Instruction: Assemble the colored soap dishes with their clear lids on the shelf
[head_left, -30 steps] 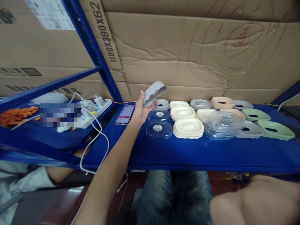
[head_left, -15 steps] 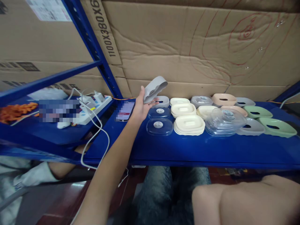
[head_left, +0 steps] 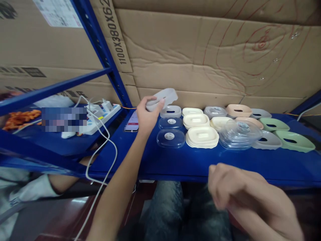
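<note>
My left hand (head_left: 148,113) is wrapped round a pale grey plastic soap dish (head_left: 164,99) with an oval slot and wavy rim, raised and tilted above the back left of the blue shelf. Just past it, another grey soap dish (head_left: 171,111) stands on the shelf. Below are two clear lids (head_left: 171,142) with round stickers. To their right lie stacks of cream trays (head_left: 202,135). Close to the camera, my right hand (head_left: 233,187) hangs in front of the shelf's edge, slightly blurred, its fingers curled together with nothing visible in them.
Stacked clear lids (head_left: 239,135), peach dishes (head_left: 239,110) and green dishes (head_left: 294,140) fill the right side. At left are a phone (head_left: 132,121), a power strip (head_left: 94,125), a dangling white cable (head_left: 115,157) and a blue post (head_left: 100,47). Another person's sleeve (head_left: 37,190) shows lower left.
My left hand has turned over the grey soap dish, so its slotted face now shows. My right hand has risen from the bottom edge towards the shelf's front, its fingers now in view.
</note>
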The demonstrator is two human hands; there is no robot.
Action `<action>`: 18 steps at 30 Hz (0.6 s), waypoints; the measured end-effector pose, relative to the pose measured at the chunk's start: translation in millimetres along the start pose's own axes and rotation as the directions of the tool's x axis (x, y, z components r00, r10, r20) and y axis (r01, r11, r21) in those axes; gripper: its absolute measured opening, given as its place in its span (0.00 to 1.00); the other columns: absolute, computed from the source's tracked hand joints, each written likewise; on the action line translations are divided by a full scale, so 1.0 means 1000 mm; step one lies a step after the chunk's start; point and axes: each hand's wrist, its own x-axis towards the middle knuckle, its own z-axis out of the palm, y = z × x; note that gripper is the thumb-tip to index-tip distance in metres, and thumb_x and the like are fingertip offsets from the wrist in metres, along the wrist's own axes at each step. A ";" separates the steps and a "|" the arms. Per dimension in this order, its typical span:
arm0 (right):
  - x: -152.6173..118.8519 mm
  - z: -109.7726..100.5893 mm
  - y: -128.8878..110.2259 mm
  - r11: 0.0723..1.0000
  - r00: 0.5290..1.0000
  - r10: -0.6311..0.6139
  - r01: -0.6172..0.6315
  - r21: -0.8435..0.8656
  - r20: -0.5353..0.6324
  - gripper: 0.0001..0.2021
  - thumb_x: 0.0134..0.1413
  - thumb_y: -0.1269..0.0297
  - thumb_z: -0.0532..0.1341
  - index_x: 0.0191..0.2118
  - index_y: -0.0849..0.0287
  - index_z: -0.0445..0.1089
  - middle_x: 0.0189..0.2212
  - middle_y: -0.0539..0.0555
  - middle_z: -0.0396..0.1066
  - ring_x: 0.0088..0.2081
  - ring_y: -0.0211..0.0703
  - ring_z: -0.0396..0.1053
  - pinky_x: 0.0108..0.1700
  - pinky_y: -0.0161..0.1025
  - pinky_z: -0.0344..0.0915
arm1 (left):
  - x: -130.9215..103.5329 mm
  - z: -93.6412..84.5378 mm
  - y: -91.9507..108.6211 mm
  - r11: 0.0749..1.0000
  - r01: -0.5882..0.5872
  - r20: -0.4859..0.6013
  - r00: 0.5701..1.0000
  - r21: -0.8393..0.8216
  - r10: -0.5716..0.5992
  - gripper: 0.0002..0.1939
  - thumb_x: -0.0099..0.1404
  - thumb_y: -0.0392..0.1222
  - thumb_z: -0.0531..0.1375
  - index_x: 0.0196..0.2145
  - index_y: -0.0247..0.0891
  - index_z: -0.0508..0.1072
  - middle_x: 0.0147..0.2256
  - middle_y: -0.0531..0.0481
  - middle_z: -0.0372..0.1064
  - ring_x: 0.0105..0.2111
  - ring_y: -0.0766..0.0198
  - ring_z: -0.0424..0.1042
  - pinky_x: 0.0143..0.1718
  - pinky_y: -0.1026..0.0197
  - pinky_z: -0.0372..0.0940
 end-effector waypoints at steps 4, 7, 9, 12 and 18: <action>-0.006 0.008 0.043 0.936 0.967 -0.001 -0.088 -0.340 -0.254 0.06 0.68 0.69 0.62 0.45 0.48 0.71 0.35 0.52 0.72 0.34 0.49 0.71 0.36 0.46 0.68 | -0.033 -0.032 0.022 0.879 -0.188 -0.009 0.977 0.437 0.214 0.23 0.59 0.57 0.77 0.45 0.42 0.82 0.51 0.40 0.74 0.60 0.40 0.68 0.70 0.39 0.56; -0.022 0.005 0.084 0.864 0.958 -0.001 -0.143 -0.482 -0.286 0.06 0.70 0.69 0.61 0.47 0.49 0.71 0.35 0.51 0.73 0.33 0.47 0.71 0.37 0.44 0.68 | -0.053 -0.046 0.018 0.729 -0.182 0.004 0.971 0.660 0.238 0.24 0.59 0.62 0.75 0.44 0.42 0.82 0.53 0.35 0.74 0.60 0.33 0.64 0.67 0.31 0.55; -0.030 0.002 0.108 0.834 0.953 -0.002 -0.166 -0.526 -0.304 0.05 0.72 0.68 0.60 0.47 0.51 0.72 0.35 0.50 0.74 0.33 0.45 0.72 0.36 0.41 0.69 | -0.059 -0.049 0.009 0.612 -0.143 0.011 0.976 0.778 0.215 0.25 0.62 0.64 0.72 0.45 0.40 0.83 0.54 0.32 0.74 0.60 0.31 0.63 0.64 0.30 0.57; -0.034 0.001 0.131 0.805 0.941 -0.030 -0.178 -0.566 -0.338 0.04 0.74 0.67 0.60 0.45 0.53 0.73 0.33 0.49 0.75 0.31 0.41 0.74 0.35 0.38 0.68 | -0.059 -0.050 -0.007 0.432 -0.093 0.031 0.988 0.897 0.149 0.30 0.66 0.67 0.67 0.47 0.36 0.84 0.57 0.28 0.73 0.58 0.29 0.63 0.59 0.32 0.59; -0.033 0.008 0.140 0.768 0.943 -0.112 -0.117 -0.629 -0.313 0.05 0.74 0.67 0.60 0.44 0.54 0.73 0.34 0.48 0.77 0.32 0.40 0.75 0.38 0.38 0.69 | -0.059 -0.048 -0.018 0.190 -0.139 0.134 0.990 0.972 0.038 0.42 0.71 0.74 0.56 0.50 0.27 0.83 0.52 0.21 0.73 0.54 0.24 0.66 0.51 0.34 0.63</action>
